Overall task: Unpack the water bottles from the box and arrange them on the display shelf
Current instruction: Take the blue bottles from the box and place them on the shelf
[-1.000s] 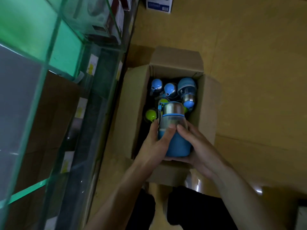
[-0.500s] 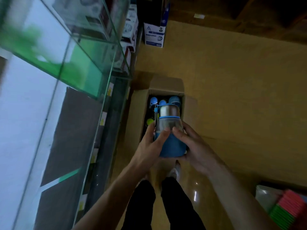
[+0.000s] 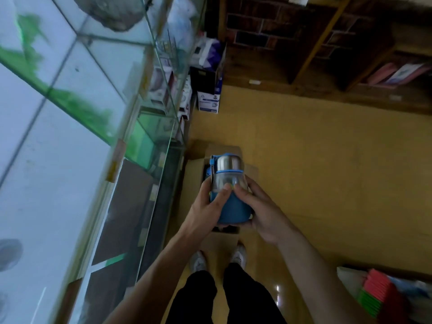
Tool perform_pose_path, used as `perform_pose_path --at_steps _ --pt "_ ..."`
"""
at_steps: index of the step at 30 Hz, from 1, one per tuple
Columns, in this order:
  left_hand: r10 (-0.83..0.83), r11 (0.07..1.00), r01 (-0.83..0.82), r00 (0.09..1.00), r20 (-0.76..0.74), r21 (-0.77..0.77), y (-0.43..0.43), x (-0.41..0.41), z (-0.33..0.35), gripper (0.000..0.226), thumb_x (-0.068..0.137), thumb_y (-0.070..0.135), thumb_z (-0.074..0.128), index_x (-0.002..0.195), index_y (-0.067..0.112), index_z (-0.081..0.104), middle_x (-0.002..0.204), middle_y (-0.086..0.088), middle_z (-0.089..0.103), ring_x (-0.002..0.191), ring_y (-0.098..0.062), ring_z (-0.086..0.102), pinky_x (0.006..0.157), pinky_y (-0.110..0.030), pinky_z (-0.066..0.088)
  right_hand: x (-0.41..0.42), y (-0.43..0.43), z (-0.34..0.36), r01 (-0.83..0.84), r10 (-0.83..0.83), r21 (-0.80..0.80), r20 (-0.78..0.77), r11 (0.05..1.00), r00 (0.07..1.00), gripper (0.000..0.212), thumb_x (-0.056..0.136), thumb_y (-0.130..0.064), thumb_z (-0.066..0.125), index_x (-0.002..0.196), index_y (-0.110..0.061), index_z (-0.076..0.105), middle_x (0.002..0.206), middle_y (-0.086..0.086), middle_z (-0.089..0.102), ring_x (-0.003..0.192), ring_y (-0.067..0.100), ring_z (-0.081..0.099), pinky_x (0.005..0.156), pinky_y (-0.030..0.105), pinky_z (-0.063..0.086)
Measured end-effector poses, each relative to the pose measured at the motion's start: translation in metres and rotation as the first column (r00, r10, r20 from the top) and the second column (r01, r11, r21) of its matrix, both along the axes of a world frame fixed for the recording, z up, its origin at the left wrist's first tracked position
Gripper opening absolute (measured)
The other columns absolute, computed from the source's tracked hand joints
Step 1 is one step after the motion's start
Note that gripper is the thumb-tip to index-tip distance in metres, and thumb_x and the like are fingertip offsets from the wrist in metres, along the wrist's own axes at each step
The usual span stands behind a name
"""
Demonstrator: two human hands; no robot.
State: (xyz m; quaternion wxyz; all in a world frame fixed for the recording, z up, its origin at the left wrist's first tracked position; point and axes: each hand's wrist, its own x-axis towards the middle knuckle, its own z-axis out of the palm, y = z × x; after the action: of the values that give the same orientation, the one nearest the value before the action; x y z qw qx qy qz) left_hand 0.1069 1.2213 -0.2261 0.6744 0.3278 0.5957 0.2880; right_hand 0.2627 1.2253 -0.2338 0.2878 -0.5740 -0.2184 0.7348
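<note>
Now the bottle [image 3: 233, 208] is out of the box [image 3: 194, 176] and held right above its opening, with the steel cap pointing away from the person. Both hands are clamped on it. The left hand [image 3: 205, 213] wraps the blue sleeve on the box's shelf side, its thumb laid up onto the clear band. The right hand [image 3: 264, 213] cups the far side and the base, and its thumb meets the left one on the front. The box stands on the floor [image 3: 327, 171], with the glass shelf [image 3: 149, 94] running along its left side, just beside it. A little blue shows inside the box under the bottle, so more bottles probably wait there, though most of the inside is hidden.

The step in hand looks like the carry from above the box to the shelf. It would go best with the grip low on the sleeve, which seems less slippery than the clear band or the cap. The bottle should be brought upright before it nears the glass. The pane edges facing the box are the hazard, so it should go in slowly and base first. Setting it down flat and well back from the edge would leave room for the next bottles.
</note>
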Motion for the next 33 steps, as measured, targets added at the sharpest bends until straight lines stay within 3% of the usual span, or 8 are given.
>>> perform_pose_path --at_steps 3,9,12,16,18,23,26,33 --pt "-0.019 0.998 0.019 1.000 -0.007 0.056 -0.003 -0.003 0.026 0.050 0.092 0.059 0.063 0.134 0.035 0.050 0.122 -0.004 0.067 0.099 -0.024 0.074 0.074 -0.053 0.063 -0.003 -0.004 0.026 -0.011 0.011 0.053 0.005 0.999 1.000 0.057 0.082 -0.051 0.074 0.136 -0.042 0.060 0.133 0.000 0.069 0.120 0.026 0.068 0.093 0.062 0.058" --pt "-0.022 0.976 0.021 1.000 0.003 0.216 0.003 -0.011 0.073 0.048 0.093 0.048 0.064 0.137 0.034 0.051 0.125 0.000 0.067 0.105 -0.016 0.072 0.082 -0.039 0.063 -0.009 -0.001 0.078 0.008 -0.010 0.207 0.011 0.978 1.000 0.055 0.083 -0.047 0.071 0.136 -0.040 0.059 0.131 -0.002 0.070 0.116 0.022 0.070 0.093 0.061 0.058" --pt "-0.032 0.962 0.034 0.999 -0.010 0.272 0.008 -0.016 0.094 0.053 0.091 0.051 0.067 0.139 0.033 0.051 0.126 0.001 0.067 0.102 -0.011 0.072 0.073 -0.030 0.062 -0.014 0.003 0.098 0.004 -0.011 0.279 0.021 0.960 1.000 0.060 0.080 -0.051 0.074 0.137 -0.044 0.058 0.135 -0.005 0.067 0.122 0.021 0.067 0.095 0.060 0.058" --pt "-0.050 0.945 0.039 0.998 0.026 0.323 0.011 -0.027 0.131 0.023 0.096 0.041 0.062 0.112 0.052 0.051 0.113 0.012 0.067 0.088 0.003 0.072 0.066 -0.023 0.059 -0.025 0.007 0.126 0.024 -0.033 0.371 0.018 0.929 0.999 0.065 0.082 -0.046 0.073 0.143 -0.044 0.053 0.131 -0.005 0.070 0.120 0.020 0.068 0.096 0.058 0.058" --pt "-0.057 0.927 0.040 0.998 0.037 0.373 0.012 -0.032 0.149 0.020 0.097 0.039 0.062 0.105 0.053 0.049 0.107 0.015 0.068 0.086 0.004 0.071 0.066 -0.022 0.058 -0.030 0.010 0.141 0.021 -0.033 0.421 0.022 0.907 0.999 0.066 0.082 -0.046 0.072 0.144 -0.044 0.051 0.131 -0.005 0.070 0.119 0.020 0.069 0.096 0.059 0.057" --pt "-0.065 0.867 0.016 0.994 0.082 0.498 0.017 -0.043 0.189 0.028 0.099 0.033 0.062 0.123 0.046 0.054 0.107 0.018 0.073 0.097 -0.005 0.073 0.073 -0.027 0.061 -0.042 0.016 0.182 0.019 -0.035 0.546 0.018 0.837 0.999 0.065 0.079 -0.049 0.073 0.141 -0.047 0.053 0.127 -0.011 0.072 0.117 0.016 0.070 0.099 0.053 0.057" --pt "-0.063 0.826 0.013 0.996 0.068 0.564 0.020 -0.048 0.211 0.028 0.099 0.034 0.061 0.117 0.053 0.051 0.103 0.030 0.072 0.096 0.000 0.072 0.075 -0.026 0.061 -0.048 0.019 0.205 0.041 -0.056 0.599 0.007 0.800 0.998 0.060 0.077 -0.047 0.072 0.135 -0.051 0.054 0.117 -0.020 0.074 0.111 0.010 0.072 0.098 0.051 0.058" --pt "-0.090 0.701 0.039 0.995 0.034 0.712 0.025 -0.061 0.259 0.042 0.096 0.041 0.060 0.136 0.045 0.050 0.120 0.018 0.071 0.105 -0.001 0.070 0.080 -0.025 0.060 -0.059 0.024 0.255 -0.007 -0.039 0.748 0.044 0.663 0.998 0.058 0.089 -0.045 0.067 0.145 -0.046 0.051 0.137 -0.015 0.065 0.120 0.009 0.067 0.099 0.047 0.059"
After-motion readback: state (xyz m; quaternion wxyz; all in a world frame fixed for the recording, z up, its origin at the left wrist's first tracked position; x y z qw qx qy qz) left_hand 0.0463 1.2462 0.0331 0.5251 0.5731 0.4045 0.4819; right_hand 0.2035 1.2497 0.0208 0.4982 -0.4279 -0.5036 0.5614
